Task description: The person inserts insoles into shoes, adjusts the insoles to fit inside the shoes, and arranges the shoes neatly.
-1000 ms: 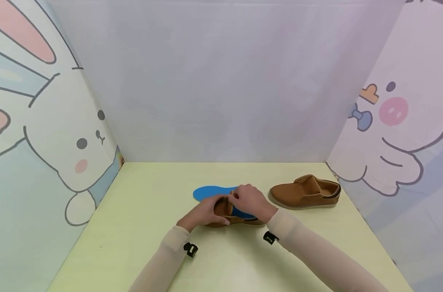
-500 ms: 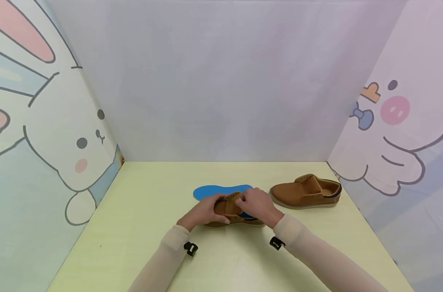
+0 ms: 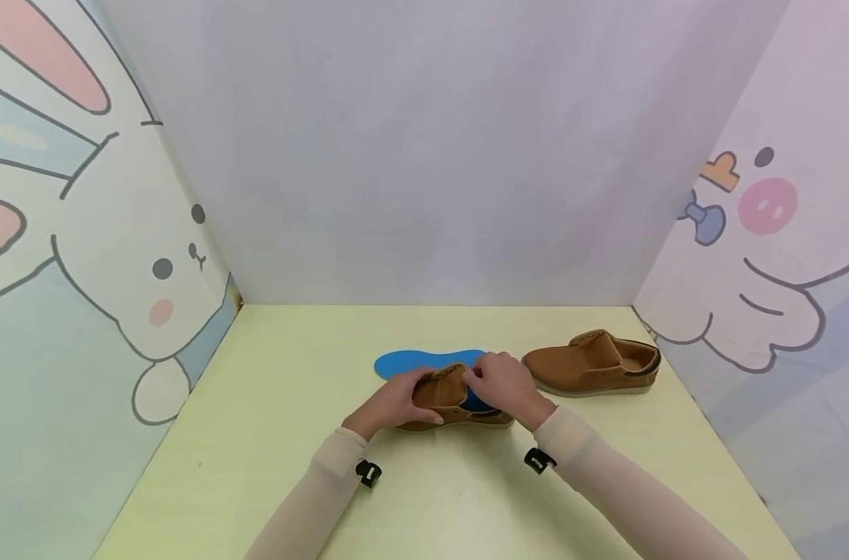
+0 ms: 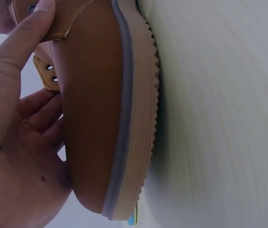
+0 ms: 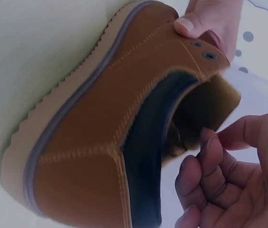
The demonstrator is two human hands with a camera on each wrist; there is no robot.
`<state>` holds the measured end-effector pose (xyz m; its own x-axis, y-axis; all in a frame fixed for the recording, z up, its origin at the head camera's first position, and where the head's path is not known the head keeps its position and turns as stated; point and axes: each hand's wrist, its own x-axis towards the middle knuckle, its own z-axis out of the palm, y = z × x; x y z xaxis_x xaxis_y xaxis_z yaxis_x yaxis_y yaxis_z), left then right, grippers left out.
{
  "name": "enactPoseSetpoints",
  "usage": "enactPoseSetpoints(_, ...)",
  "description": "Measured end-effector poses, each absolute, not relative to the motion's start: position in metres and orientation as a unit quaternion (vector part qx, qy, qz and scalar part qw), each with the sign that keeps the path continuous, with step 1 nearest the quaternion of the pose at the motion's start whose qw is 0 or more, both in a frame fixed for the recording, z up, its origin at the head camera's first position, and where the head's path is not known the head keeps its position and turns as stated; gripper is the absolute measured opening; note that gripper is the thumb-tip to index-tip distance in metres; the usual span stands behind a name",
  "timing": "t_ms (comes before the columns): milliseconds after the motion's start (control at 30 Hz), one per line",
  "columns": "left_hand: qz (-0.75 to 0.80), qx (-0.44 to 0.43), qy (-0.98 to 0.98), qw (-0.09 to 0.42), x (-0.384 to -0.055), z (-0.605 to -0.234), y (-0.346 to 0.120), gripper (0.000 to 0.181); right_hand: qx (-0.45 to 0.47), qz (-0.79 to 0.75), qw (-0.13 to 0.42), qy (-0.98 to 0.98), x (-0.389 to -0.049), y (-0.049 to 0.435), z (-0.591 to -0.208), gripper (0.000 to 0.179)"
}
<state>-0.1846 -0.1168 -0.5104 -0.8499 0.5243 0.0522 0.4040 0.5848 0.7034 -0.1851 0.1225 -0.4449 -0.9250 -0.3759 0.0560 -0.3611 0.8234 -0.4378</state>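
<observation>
A brown leather shoe sits on the table, toe to the left, a blue insole showing inside its opening. My left hand grips the shoe over its front, the thumb on the near eyelet flap and the other fingers on the far side. My right hand is over the opening, pinching the edge of the shoe tongue between thumb and curled fingers. In the right wrist view the shoe's dark heel lining shows beside that hand.
Another blue insole lies flat just behind the shoe, partly covered by it and the hands. A matching brown shoe stands to the right, toe left. A plain pale wall rises at the table's back.
My right hand has moved right along the opening, drawing the tongue back toward the heel. More of the insole behind now shows. My left hand keeps its grip; the head view shifts slightly.
</observation>
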Motion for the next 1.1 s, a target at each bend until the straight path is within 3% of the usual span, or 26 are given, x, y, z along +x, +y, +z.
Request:
enactPoseSetpoints(100,0.373,0.255,0.888,0.085,-0.185,-0.510,-0.117,0.088,-0.185,-0.228,0.014,0.956,-0.186,0.128,-0.445,0.055)
enactPoseSetpoints(333,0.380,0.251,0.886,0.082,-0.186,-0.510,-0.119,0.088,-0.223,-0.224,0.064,0.947,-0.188,0.125,-0.448,0.054)
enactPoseSetpoints(567,0.380,0.251,0.886,0.083,-0.189,-0.512,-0.117,0.087,-0.231,-0.231,0.050,0.944,-0.187,0.122,-0.449,0.041)
enactPoseSetpoints(833,0.380,0.249,0.886,0.090,-0.187,-0.513,-0.115,0.087,-0.238,-0.227,0.049,0.943,-0.186,0.126,-0.452,0.041)
enactPoseSetpoints(1000,0.376,0.251,0.887,0.089,-0.187,-0.513,-0.116,0.088,-0.269,-0.218,0.023,0.938,-0.188,0.137,-0.447,0.026)
enactPoseSetpoints(1100,0.379,0.253,0.886,0.087,-0.187,-0.512,-0.116,0.087,-0.299,-0.203,0.003,0.932,-0.190,0.146,-0.445,0.041)
